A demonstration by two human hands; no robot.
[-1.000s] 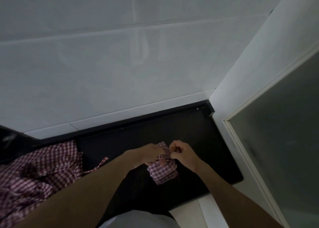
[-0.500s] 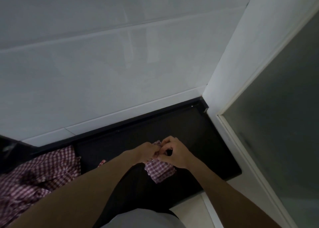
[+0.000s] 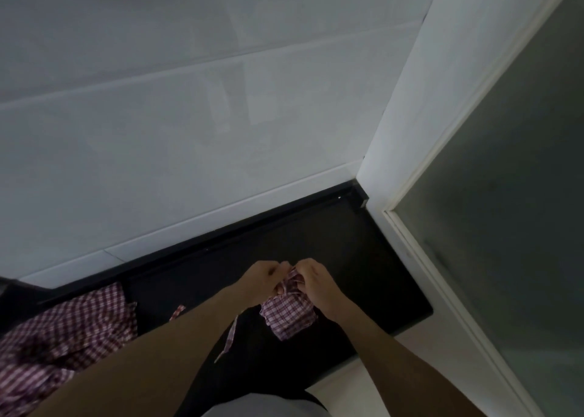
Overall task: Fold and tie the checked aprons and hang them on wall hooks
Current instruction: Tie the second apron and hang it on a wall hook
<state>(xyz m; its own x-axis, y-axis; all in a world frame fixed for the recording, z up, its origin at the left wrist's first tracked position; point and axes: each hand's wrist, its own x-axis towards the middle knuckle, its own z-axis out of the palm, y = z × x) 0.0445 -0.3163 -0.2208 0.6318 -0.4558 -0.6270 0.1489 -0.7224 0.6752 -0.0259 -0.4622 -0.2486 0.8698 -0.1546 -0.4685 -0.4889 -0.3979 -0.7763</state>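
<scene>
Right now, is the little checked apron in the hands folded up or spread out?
Folded up. The apron is a small tight bundle, and the left hand and right hand pinch its strings at the top.

There is one view only, from a wide-angle camera worn on the person's head. It looks forward and steeply down along both forearms onto the dark counter, close enough that the arms fill the lower frame. The tiled wall takes the upper half, its lines bent by the lens. A frosted door runs down the right edge.
</scene>
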